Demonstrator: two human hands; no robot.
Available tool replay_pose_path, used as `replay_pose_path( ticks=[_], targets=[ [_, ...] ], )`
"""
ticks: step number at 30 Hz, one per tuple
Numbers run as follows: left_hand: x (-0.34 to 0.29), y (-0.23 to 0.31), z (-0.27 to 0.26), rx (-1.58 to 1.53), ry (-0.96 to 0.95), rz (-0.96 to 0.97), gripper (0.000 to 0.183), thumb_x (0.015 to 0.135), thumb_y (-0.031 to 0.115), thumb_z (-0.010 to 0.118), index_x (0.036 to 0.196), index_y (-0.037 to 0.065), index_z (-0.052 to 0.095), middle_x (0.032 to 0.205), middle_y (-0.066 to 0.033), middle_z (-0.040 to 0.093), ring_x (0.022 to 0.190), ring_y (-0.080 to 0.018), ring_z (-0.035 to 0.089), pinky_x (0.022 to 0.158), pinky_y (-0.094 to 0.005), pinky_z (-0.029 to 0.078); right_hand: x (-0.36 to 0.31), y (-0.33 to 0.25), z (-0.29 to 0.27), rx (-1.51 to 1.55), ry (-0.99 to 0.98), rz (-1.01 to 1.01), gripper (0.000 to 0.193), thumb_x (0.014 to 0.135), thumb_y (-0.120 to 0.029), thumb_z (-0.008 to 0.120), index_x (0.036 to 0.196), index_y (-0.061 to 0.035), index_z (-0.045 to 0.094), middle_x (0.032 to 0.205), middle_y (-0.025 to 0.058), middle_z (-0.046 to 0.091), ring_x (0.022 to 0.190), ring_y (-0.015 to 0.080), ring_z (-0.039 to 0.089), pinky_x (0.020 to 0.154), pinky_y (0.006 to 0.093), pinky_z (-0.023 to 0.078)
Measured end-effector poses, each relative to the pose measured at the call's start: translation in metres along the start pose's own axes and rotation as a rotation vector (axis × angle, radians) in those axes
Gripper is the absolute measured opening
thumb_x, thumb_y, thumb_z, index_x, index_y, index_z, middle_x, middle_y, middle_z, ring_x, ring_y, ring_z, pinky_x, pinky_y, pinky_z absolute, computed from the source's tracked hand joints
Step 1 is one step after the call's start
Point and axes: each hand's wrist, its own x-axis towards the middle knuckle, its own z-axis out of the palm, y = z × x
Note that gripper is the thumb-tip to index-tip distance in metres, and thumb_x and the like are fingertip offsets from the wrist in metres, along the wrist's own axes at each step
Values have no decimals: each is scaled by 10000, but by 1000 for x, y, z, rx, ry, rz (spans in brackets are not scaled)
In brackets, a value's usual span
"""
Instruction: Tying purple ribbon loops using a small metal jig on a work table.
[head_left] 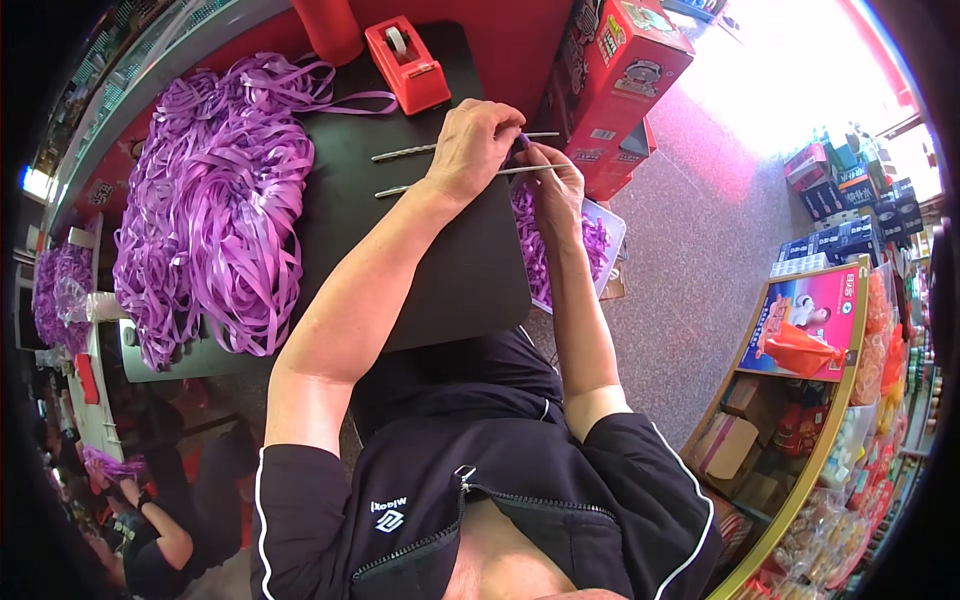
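My left hand [475,148] is closed in a pinch over the far right part of the dark tabletop [430,260]. Its fingertips meet those of my right hand [558,190] on a small piece of purple ribbon [522,141], mostly hidden by the fingers. Two thin metal rods lie crosswise at the hands: the farther rod [400,153] passes behind my left hand, and the nearer rod [515,171] reaches to my right fingers. To the left, a large tangled heap of purple ribbon [225,210] covers the table. A pale bin [612,262] with short purple ribbon pieces stands below my right wrist.
A red tape dispenser [410,70] sits at the table's far edge. Red cartons [630,60] are stacked beyond my right hand. On the right stand a glass-fronted cabinet [770,425] and stacked dark boxes [850,190]. At lower left, a person [160,530] handles purple ribbon.
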Motion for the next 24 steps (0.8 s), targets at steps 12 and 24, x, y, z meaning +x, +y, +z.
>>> replay_pose_path(
  ticks=[12, 24],
  targets=[
    [2, -3, -1, -126, -106, -157, 175, 838, 119, 654, 974, 15, 687, 906, -143, 697, 875, -270, 667, 797, -343, 502, -5, 3, 1, 99, 20, 95, 263, 929, -188, 615, 1079, 26, 641, 910, 69, 686, 722, 65, 575, 661, 197, 449],
    [4, -3, 0, -109, -121, -139, 198, 841, 118, 652, 1002, 7, 678, 900, -146, 701, 851, -247, 679, 769, -327, 505, 40, 9, -24, -723, -167, -42, 238, 837, -142, 664, 1034, -9, 670, 730, 54, 644, 644, 87, 544, 582, 276, 440]
  ],
)
